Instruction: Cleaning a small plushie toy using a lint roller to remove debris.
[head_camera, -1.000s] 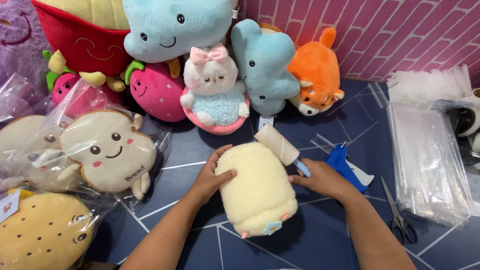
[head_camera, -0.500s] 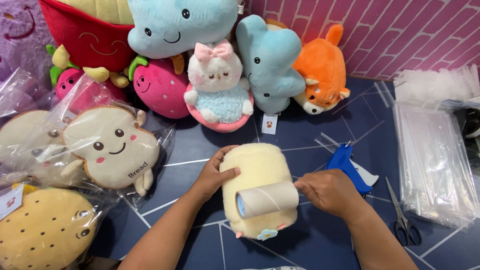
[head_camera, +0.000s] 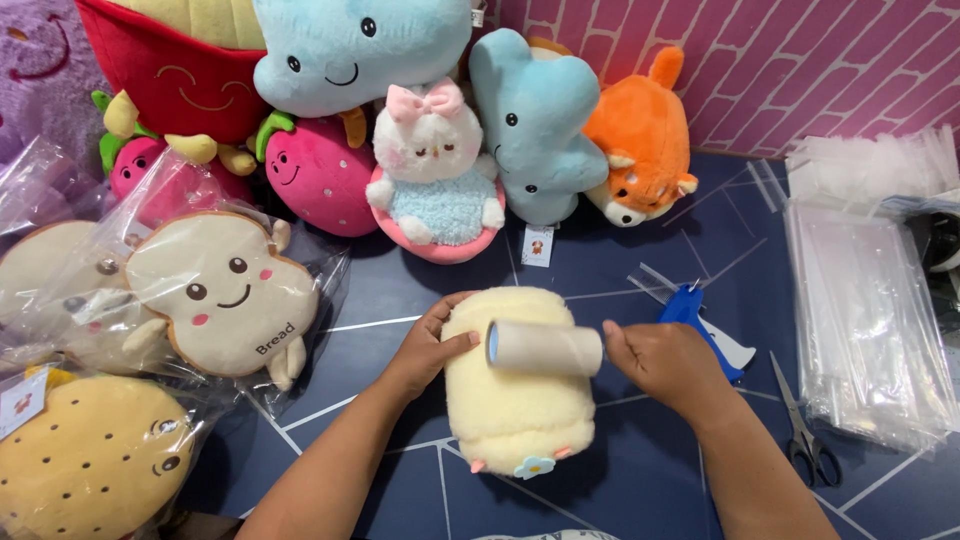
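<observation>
Low in the middle of the frame lies one cream plush toy (head_camera: 520, 400), lengthwise on the dark blue floor (head_camera: 640, 480), a small blue flower at its lower end. The left hand (head_camera: 425, 350) presses flat against the toy's upper left side, fingers spread over the fur, clasping nothing. The right hand (head_camera: 665, 360) is closed around the handle of one lint roller (head_camera: 545, 347), whose pale cylinder lies across the top of the toy, touching it. The two hands are apart, one on each side of the toy.

Just right of the right hand lies one blue tool (head_camera: 690, 310) on the floor, and lower right one pair of scissors (head_camera: 805, 440). At the right edge sit stacks of clear plastic bags (head_camera: 865, 320).

Along the top of the frame, against the pink brick wall (head_camera: 820, 70), stand seven unbagged plush toys: one red pouch of fries (head_camera: 170, 70), one light blue cloud (head_camera: 355, 50), two pink strawberries (head_camera: 315, 175), one white bunny with a pink bow (head_camera: 435, 170), one blue elephant (head_camera: 535, 125) and one orange dog (head_camera: 640, 140).

At the left, three bagged plush toys: two bread slices (head_camera: 225, 290) overlapping, and one brown biscuit (head_camera: 90, 460) in the lower left corner
</observation>
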